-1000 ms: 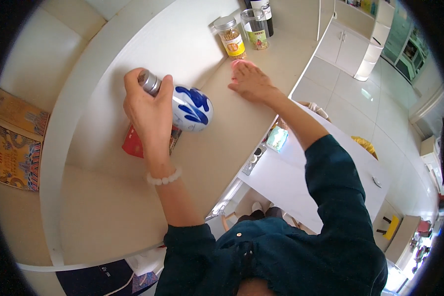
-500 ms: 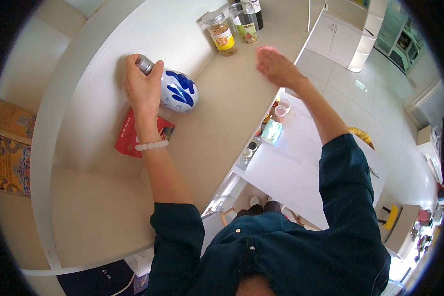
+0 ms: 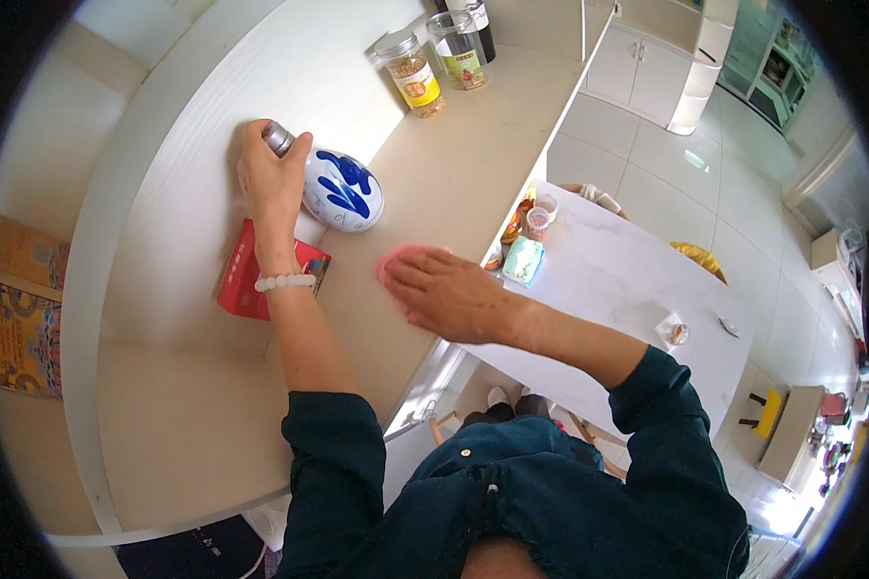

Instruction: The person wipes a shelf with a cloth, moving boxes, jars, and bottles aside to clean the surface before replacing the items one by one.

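Note:
My left hand (image 3: 272, 179) is wrapped round the neck of a white bottle (image 3: 344, 191) with blue brush-like patterns, just below its silver cap (image 3: 278, 138). The bottle leans at a slant on the cream shelf (image 3: 357, 318). My right hand (image 3: 444, 294) lies over a pink cloth (image 3: 394, 259) and presses it on the shelf surface near the front edge. Most of the cloth is hidden under the fingers. A red box (image 3: 245, 283) stands against the back panel, partly behind my left wrist.
At the shelf's far end stand a lidded jar (image 3: 411, 77) with a yellow label, a clear canister (image 3: 459, 53) and a dark bottle (image 3: 483, 29). Below the shelf is a white marbled table (image 3: 618, 280) holding a tissue pack (image 3: 523, 261) and small containers. Decorated boxes (image 3: 19, 328) sit far left.
My right hand has swept the pink cloth from the shelf's far end back toward me and to the left. My left hand still grips the bottle, nearly in the same place.

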Demonstrator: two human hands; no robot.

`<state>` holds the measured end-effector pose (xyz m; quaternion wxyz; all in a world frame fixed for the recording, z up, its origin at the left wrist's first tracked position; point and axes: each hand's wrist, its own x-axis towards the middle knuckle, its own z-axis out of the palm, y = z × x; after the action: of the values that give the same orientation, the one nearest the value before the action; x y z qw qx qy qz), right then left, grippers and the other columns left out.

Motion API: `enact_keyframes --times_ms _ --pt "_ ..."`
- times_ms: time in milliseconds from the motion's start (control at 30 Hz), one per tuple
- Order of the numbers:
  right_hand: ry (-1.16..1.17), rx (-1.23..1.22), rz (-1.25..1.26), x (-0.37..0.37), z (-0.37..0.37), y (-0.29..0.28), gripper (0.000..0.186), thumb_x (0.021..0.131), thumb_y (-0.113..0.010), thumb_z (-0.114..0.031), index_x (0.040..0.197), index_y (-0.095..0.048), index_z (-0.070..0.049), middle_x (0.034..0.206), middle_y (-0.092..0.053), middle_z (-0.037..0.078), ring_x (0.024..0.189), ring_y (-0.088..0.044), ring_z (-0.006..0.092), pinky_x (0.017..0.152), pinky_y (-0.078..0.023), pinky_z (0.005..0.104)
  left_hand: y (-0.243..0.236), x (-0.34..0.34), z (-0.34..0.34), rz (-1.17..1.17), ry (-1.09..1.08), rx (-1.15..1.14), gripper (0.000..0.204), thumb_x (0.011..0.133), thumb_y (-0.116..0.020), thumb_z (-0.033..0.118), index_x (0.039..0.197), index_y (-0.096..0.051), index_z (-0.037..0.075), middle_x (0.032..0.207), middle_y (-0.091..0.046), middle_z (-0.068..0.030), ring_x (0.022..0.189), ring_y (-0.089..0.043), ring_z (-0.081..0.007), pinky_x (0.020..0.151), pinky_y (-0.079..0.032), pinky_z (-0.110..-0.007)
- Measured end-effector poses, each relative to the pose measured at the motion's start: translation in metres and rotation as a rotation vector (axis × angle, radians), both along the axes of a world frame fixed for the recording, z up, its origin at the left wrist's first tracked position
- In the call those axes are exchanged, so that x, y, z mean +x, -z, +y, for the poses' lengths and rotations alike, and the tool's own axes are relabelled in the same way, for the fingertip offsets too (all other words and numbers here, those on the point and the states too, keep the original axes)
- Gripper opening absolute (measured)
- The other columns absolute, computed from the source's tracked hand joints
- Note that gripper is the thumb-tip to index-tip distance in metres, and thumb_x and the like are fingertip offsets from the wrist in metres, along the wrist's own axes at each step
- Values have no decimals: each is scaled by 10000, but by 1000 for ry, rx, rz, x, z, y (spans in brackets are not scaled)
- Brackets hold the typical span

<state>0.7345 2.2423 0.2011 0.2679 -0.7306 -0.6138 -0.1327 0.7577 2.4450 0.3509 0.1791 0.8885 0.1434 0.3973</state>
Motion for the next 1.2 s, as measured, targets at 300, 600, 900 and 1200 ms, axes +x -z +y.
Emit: enact_keyframes --times_ms 300,600,900,1200 --pt "159 66 -126 54 -38 7 423 897 -458 -243 1256 -455 -21 1293 -466 98 1227 -398 225 1060 -267 354 -4 -4 2 65 28 -12 446 729 -698 169 1064 -511 -58 1025 -578 -214 879 -591 -315 818 -458 -371" --pt "469 152 -232 195 -65 0 261 847 -489 -140 1081 -506 -25 1068 -546 116 1120 -470 266 980 -368 352 6 -1 -18 -78 -54 98 662 719 -735 143 1265 -403 -26 1217 -491 -228 1073 -521 -348 922 -421 -379" --pt "398 259 7 205 -42 4 169 674 -551 37 825 -510 -28 909 -530 127 967 -501 299 843 -431 379 21 -19 -66 -265 -272 39 663 703 -761 186 1226 -420 -37 1156 -480 -208 1083 -473 -373 919 -392 -421" --pt "399 282 162 197 -33 1 232 668 -546 62 887 -539 -15 963 -553 129 1012 -505 303 893 -408 387 92 114 -49 -88 89 -247 589 678 -758 234 1046 -452 -108 1036 -481 -232 980 -477 -355 855 -398 -404"
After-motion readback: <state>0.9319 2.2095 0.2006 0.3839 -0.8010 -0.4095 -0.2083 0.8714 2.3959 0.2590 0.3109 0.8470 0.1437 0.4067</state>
